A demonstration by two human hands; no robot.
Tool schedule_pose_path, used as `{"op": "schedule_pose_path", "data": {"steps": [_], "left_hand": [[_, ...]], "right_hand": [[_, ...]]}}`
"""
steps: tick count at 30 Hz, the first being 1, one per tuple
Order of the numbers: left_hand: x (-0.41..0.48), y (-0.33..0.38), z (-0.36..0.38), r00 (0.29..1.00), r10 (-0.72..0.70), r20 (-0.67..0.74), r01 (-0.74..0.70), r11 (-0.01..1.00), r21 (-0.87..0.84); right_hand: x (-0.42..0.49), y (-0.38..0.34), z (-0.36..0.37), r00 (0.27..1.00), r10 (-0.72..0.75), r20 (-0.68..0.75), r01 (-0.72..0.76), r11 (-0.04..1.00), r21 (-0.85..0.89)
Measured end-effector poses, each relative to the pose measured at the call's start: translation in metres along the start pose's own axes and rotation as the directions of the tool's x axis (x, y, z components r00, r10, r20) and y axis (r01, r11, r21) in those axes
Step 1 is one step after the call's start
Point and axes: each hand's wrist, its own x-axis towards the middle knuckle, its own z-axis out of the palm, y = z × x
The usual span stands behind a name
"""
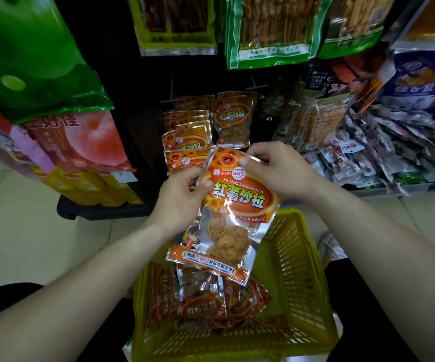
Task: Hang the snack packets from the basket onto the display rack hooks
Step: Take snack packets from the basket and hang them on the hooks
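Display rack [138, 105]: dark panel, upper centre of frame. Hung packets [233, 118], orange, sit in rows at its middle.
Basket [302, 270]: yellow slotted plastic, lower centre. Several loose packets [203, 304] lie inside.
Held packet [237, 205]: orange and clear, centre of frame, above the basket and just below the hung rows.
Left hand [182, 197]: grips the held packet's left edge.
Right hand [276, 168]: pinches its top edge.

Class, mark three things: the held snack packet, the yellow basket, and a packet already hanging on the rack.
held snack packet [240, 198], head view, on its red label oval.
yellow basket [298, 273], head view, on its right slotted wall.
hanging packet [233, 118], head view, on its front label.
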Motion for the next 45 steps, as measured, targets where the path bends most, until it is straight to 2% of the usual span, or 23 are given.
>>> {"op": "schedule_pose_path", "data": {"steps": [3, 11, 30, 37, 45], "left_hand": [[0.001, 0.001, -0.002, 1.0, -0.019, -0.017, 0.019, 1.0, -0.024], [-0.003, 0.007, 0.002, 0.998, -0.04, 0.046, 0.044, 0.995, -0.087], [0.002, 0.004, 0.003, 0.997, -0.06, 0.04, 0.062, 0.997, -0.053], [-0.001, 0.009, 0.003, 0.998, 0.05, -0.032, -0.05, 0.998, -0.022], [0.0, 0.009, 0.006, 1.0, 0.013, -0.004, -0.014, 0.999, -0.052]], "right_hand": [[0.0, 0.0, -0.001, 1.0, 0.02, -0.005, -0.02, 1.0, 0.011], [0.0, 0.002, -0.002, 0.998, 0.048, -0.045, -0.046, 0.999, 0.028], [0.0, 0.002, 0.0, 1.0, 0.008, -0.023, -0.008, 1.0, 0.011], [0.0, -0.001, 0.0, 0.999, -0.016, -0.03, 0.016, 1.0, 0.006], [0.001, 0.002, -0.001, 1.0, -0.023, -0.015, 0.023, 1.0, 0.02]]}}
